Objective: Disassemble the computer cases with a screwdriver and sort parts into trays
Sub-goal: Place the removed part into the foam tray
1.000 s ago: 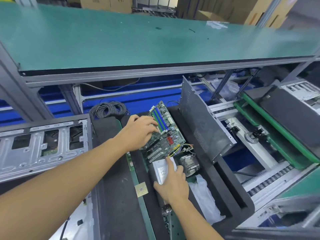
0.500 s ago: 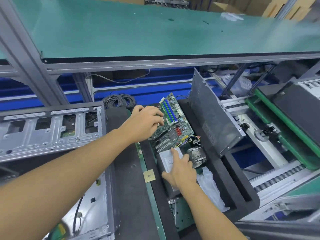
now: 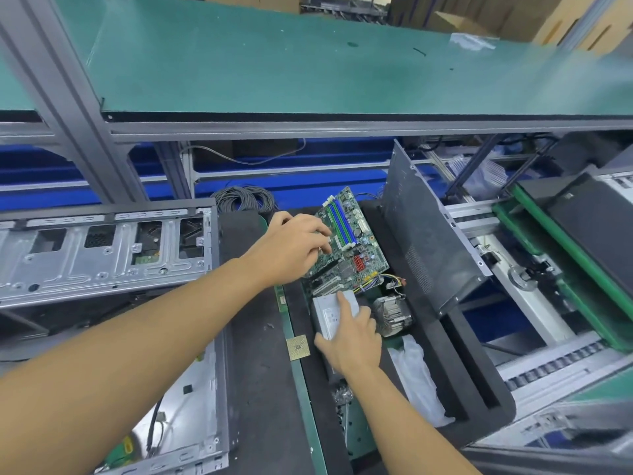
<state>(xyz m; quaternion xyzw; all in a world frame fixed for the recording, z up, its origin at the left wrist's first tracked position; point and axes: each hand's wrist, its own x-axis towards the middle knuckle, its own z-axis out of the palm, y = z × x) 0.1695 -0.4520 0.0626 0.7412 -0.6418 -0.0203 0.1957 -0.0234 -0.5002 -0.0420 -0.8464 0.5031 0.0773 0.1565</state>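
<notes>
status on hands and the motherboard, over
Left hand grips green motherboard, tilted in black foam tray. Right hand rests on grey metal power supply box. Silver finned heatsink close beside.

Bright, even light falls from overhead, with only soft, short shadows. The green shelf (image 3: 308, 63) carries a pale, washed-out sheen toward its far right end. A harder reflection glares off the bare metal panel of the computer case (image 3: 178, 416) at lower left. The middle is sharp: the motherboard (image 3: 352, 241) shows fine detail. Wide-angle distortion slants the aluminium post (image 3: 68, 97) and bows the shelf edge. The cardboard boxes (image 3: 582, 25) and the conveyor frame (image 3: 565, 437) at the right corners are smeared with blur.
</notes>
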